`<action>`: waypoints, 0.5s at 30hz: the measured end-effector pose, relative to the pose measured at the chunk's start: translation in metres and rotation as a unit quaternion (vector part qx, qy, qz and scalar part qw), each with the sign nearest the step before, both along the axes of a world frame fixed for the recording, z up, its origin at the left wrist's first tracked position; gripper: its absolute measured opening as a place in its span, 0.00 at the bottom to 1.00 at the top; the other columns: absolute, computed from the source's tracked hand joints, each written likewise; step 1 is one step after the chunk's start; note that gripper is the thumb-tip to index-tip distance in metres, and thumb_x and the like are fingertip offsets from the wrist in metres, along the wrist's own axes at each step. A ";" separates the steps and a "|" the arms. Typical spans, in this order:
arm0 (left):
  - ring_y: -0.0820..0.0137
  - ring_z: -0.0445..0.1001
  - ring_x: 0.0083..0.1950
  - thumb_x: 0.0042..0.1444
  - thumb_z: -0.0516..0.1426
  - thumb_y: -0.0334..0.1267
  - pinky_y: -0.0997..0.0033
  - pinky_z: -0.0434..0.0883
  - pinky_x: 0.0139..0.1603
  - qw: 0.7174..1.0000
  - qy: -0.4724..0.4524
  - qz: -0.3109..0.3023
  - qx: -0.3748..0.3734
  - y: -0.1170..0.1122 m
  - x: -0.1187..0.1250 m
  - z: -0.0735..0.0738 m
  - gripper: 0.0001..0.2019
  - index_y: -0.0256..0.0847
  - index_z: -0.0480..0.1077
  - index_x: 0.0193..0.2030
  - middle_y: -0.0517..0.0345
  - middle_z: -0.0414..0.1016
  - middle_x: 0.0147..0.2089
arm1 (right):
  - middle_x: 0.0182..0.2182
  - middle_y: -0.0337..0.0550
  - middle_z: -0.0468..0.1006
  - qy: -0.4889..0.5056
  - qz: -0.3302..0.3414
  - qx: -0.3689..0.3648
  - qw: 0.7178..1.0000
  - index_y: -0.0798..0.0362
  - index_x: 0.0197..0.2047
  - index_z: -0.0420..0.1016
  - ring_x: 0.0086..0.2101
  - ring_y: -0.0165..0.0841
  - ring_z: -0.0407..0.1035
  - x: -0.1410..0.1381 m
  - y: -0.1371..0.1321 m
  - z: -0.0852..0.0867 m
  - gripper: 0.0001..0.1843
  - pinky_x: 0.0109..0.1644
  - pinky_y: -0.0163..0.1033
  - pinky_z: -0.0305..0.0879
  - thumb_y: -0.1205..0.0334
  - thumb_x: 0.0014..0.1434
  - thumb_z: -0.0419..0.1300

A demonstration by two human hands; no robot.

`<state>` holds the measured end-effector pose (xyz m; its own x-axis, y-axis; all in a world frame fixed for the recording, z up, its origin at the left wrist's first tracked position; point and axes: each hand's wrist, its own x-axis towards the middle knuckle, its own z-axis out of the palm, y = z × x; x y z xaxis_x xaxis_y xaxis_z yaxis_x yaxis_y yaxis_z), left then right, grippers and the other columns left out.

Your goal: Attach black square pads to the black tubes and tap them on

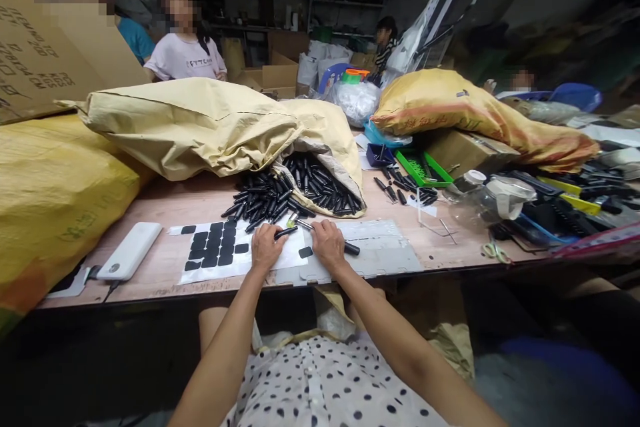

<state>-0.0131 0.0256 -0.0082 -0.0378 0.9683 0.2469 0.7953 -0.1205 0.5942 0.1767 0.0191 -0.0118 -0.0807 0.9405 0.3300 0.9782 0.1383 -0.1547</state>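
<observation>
My left hand [266,247] is closed on a slim black tube-shaped part [285,233], which points to the right. My right hand [327,243] grips a screwdriver-like tool; its black handle [352,249] sticks out to the right, and its metal shaft [303,223] points left. At the shaft's end is a small yellow-green piece [291,221]. Under the left hand lies a white sheet with rows of black rounded-square stickers [213,245]. One loose black sticker [305,252] is between the hands. Beyond them, a pile of black tube-shaped parts [265,195] spills from an open cream sack [345,147].
A white power bank [130,251] with a cable lies left, beside a yellow sack [60,193]. At right are a green tray [425,169], clear plastic jars [493,203], a bent metal rod [434,223] and scissors [496,253]. Other people sit beyond the table.
</observation>
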 end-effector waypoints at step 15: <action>0.60 0.81 0.51 0.63 0.56 0.42 0.64 0.73 0.53 0.939 0.016 -0.182 -0.292 -0.136 0.009 -0.037 0.14 0.45 0.79 0.51 0.51 0.84 0.48 | 0.42 0.48 0.74 -0.011 -0.006 -0.006 1.000 0.49 0.47 0.77 0.43 0.40 0.63 -0.002 0.001 0.001 0.08 0.42 0.41 0.56 0.62 0.68 0.57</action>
